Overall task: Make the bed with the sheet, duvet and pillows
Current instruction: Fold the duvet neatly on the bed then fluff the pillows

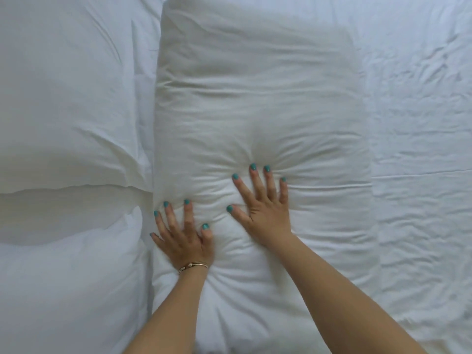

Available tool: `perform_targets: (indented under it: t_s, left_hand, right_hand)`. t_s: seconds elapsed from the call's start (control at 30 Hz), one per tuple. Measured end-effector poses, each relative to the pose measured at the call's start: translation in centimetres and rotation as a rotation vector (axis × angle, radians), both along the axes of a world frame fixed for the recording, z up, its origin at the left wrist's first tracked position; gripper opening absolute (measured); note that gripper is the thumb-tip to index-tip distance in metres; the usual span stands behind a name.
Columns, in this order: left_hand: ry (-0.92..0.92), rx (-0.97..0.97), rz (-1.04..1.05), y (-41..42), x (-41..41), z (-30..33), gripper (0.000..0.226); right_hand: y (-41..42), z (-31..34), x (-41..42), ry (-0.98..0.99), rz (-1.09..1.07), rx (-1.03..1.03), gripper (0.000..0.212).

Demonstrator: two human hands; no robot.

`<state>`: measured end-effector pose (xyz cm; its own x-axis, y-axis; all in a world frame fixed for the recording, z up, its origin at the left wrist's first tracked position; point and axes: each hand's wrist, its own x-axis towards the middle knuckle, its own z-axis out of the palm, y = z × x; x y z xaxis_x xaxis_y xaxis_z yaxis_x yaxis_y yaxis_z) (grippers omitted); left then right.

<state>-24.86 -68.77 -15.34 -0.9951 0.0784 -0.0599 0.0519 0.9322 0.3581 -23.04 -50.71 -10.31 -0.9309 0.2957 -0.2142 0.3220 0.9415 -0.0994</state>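
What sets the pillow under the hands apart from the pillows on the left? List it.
The middle pillow is pressed flat by the left hand and right hand; the left pillows lie untouched. It is dented and creased; they look smoother and puffier. All are white.

I see a plain white pillow (255, 103) on a white sheet (421, 123). My nails (252, 166) are teal, and my bracelet (194, 266) is gold.

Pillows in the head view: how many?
3. One plump white fabric pillow lies at centre under both pressing hands. Two more white pillows lie left of it: one upper left, one lower left. Others may lie outside the frame.
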Motion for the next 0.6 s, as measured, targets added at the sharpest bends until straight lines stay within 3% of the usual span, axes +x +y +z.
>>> perform_targets:
  t_s: [0.17,0.33,0.5,0.6]
  left_hand:
    - [-0.017,-0.041,0.007,1.0,0.1,-0.1,0.062]
    - [-0.105,-0.087,0.012,0.9,0.5,2.6,0.068]
    - [-0.135,0.006,0.129,3.6,3.3,9.2,0.068]
    - [-0.191,-0.075,-0.071,4.6,8.8,11.2,0.074]
  right_hand:
    - [1.2,0.5,-0.5,-0.001,0.015,-0.148,0.073]
    - [0.5,3.2,1.4,0.082,0.016,-0.156,0.064]
    - [0.5,5.4,9.5,0.121,-0.094,-0.233,0.056]
    - [2.2,6.4,16.0,-0.001,-0.02,-0.228,0.06]
